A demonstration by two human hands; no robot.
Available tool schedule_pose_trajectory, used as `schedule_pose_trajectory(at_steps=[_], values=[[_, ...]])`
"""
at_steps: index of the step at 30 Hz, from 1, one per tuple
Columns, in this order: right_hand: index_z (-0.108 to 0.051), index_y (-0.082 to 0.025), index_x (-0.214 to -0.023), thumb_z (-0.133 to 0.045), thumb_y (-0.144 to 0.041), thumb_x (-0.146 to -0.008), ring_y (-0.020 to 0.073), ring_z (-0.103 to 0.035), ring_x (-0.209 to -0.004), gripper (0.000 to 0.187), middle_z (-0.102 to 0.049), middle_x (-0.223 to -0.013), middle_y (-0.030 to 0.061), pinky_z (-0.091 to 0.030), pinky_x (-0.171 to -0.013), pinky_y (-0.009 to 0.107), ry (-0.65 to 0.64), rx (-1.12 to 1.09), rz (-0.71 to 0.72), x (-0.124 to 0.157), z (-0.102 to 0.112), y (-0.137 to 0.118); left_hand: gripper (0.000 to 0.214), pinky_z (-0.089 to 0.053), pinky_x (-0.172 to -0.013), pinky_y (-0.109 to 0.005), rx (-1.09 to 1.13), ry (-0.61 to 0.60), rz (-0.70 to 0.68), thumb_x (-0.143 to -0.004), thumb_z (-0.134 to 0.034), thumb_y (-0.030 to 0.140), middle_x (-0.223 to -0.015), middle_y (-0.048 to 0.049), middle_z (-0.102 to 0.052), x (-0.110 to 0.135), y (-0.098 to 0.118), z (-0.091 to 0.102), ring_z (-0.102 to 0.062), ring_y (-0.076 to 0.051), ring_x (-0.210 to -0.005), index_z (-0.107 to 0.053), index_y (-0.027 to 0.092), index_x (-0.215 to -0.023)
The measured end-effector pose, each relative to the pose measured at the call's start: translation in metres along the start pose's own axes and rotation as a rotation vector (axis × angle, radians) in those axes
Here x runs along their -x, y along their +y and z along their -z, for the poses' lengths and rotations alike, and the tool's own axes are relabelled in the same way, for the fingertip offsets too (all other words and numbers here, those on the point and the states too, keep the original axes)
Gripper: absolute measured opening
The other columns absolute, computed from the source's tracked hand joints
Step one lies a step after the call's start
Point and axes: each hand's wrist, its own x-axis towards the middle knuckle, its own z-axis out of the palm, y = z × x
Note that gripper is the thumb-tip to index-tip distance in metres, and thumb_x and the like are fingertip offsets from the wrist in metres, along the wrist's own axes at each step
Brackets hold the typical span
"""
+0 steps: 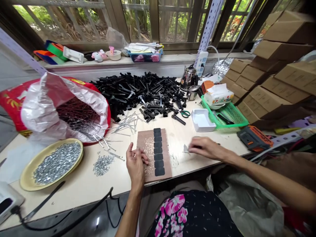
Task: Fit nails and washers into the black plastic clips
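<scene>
My left hand (135, 163) rests on a brown board (166, 135) at the table's front edge, fingers curled over a patch of tiny metal bits on it. A column of black pads (158, 152) runs down the board beside that hand. My right hand (206, 148) lies on the table to the right of the board, fingers pinched on a small thin object I cannot make out, near a small metal piece (185, 149).
A heap of black plastic parts (143, 92) fills the back of the table, loose nails (127, 123) before it. A plastic bag of nails (71, 113) lies left, a yellow plate of small metal pieces (53, 163) in front. A green basket (229, 113), a white tray (202, 120), a kettle (189, 77) and cardboard boxes (278, 65) stand right.
</scene>
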Motion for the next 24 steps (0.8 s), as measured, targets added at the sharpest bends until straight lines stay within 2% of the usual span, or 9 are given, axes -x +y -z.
schedule_pose_trajectory(at_steps=[2, 5, 7, 9, 11, 14, 16, 19, 24], values=[[-0.066, -0.02, -0.086, -0.046, -0.04, -0.093, 0.0157, -0.058, -0.074, 0.029, -0.064, -0.08, 0.005, -0.044, -0.067, 0.026, -0.148, -0.051, -0.21, 0.046, 0.027, 0.003, 0.06, -0.042, -0.039, -0.017, -0.012, -0.003, 0.001, -0.082, -0.058, 0.043, -0.079, 0.0021, -0.055, 0.0, 0.001, 0.0, -0.051, -0.006, -0.048, -0.037, 0.021, -0.134], [-0.068, -0.023, -0.082, -0.044, -0.043, -0.092, 0.0171, -0.06, -0.074, 0.032, -0.065, -0.08, 0.0073, -0.045, -0.068, 0.027, -0.314, -0.108, -0.431, 0.114, 0.044, 0.007, 0.06, -0.042, -0.039, -0.017, -0.035, -0.001, -0.004, -0.082, -0.058, 0.042, -0.079, 0.0024, -0.055, 0.0, 0.002, 0.0, -0.05, -0.006, -0.048, -0.037, 0.021, -0.135], [-0.07, -0.025, -0.087, -0.051, -0.045, -0.088, 0.0197, -0.062, -0.078, 0.028, -0.066, -0.086, 0.0104, -0.046, -0.072, 0.029, -0.297, -0.092, -0.509, 0.14, 0.045, 0.012, 0.061, -0.042, -0.038, -0.018, -0.043, -0.005, -0.002, -0.082, -0.057, 0.043, -0.077, 0.0028, -0.054, 0.0, 0.002, 0.0, -0.05, -0.006, -0.047, -0.037, 0.021, -0.135], [-0.071, -0.025, -0.09, -0.053, -0.048, -0.086, 0.0226, -0.063, -0.082, 0.029, -0.067, -0.091, 0.0125, -0.047, -0.073, 0.032, -0.173, -0.038, -0.537, 0.139, 0.045, 0.017, 0.063, -0.042, -0.038, -0.018, -0.048, -0.009, 0.001, -0.082, -0.057, 0.044, -0.075, 0.0034, -0.053, 0.0, 0.001, 0.001, -0.049, -0.006, -0.047, -0.036, 0.02, -0.136], [-0.071, -0.024, -0.089, -0.05, -0.049, -0.087, 0.0237, -0.063, -0.083, 0.032, -0.068, -0.092, 0.0123, -0.048, -0.073, 0.033, 0.006, 0.059, -0.503, 0.109, 0.045, 0.024, 0.064, -0.043, -0.039, -0.019, -0.066, -0.009, 0.006, -0.081, -0.058, 0.045, -0.074, 0.0038, -0.053, 0.002, 0.0, 0.002, -0.05, -0.007, -0.046, -0.037, 0.02, -0.136], [-0.068, -0.021, -0.091, -0.044, -0.042, -0.092, 0.0225, -0.064, -0.083, 0.031, -0.069, -0.093, 0.0102, -0.049, -0.075, 0.033, 0.207, 0.252, -0.361, 0.027, 0.039, 0.039, 0.065, -0.043, -0.041, -0.019, -0.088, -0.032, 0.041, -0.079, -0.059, 0.048, -0.068, 0.0045, -0.053, 0.005, 0.001, 0.0, -0.05, -0.007, -0.046, -0.04, 0.019, -0.134], [-0.066, -0.019, -0.099, -0.043, -0.03, -0.093, 0.0221, -0.063, -0.09, 0.026, -0.067, -0.099, 0.0107, -0.048, -0.079, 0.033, 0.256, 0.388, -0.346, -0.033, 0.027, 0.052, 0.063, -0.041, -0.04, -0.019, -0.065, -0.079, 0.079, -0.079, -0.059, 0.049, -0.064, 0.0047, -0.054, 0.005, 0.003, -0.005, -0.048, -0.007, -0.044, -0.044, 0.018, -0.132], [-0.06, -0.017, -0.108, -0.049, -0.02, -0.09, 0.0229, -0.064, -0.091, 0.021, -0.065, -0.104, 0.0135, -0.047, -0.074, 0.031, 0.213, 0.55, -0.503, -0.103, 0.005, 0.071, 0.057, -0.04, -0.041, -0.019, -0.019, -0.125, 0.106, -0.078, -0.059, 0.05, -0.069, 0.0001, -0.06, -0.003, 0.01, -0.014, -0.049, -0.007, -0.045, -0.052, 0.015, -0.123], [-0.056, -0.015, -0.101, -0.049, -0.013, -0.088, 0.0235, -0.064, -0.082, 0.015, -0.066, -0.091, 0.0135, -0.045, -0.066, 0.03, 0.23, 0.592, -0.555, -0.139, -0.012, 0.077, 0.049, -0.046, -0.05, -0.024, 0.044, -0.204, 0.159, -0.077, -0.061, 0.049, -0.083, -0.0095, -0.067, -0.028, 0.019, -0.036, -0.059, -0.012, -0.058, -0.062, 0.01, -0.107]])
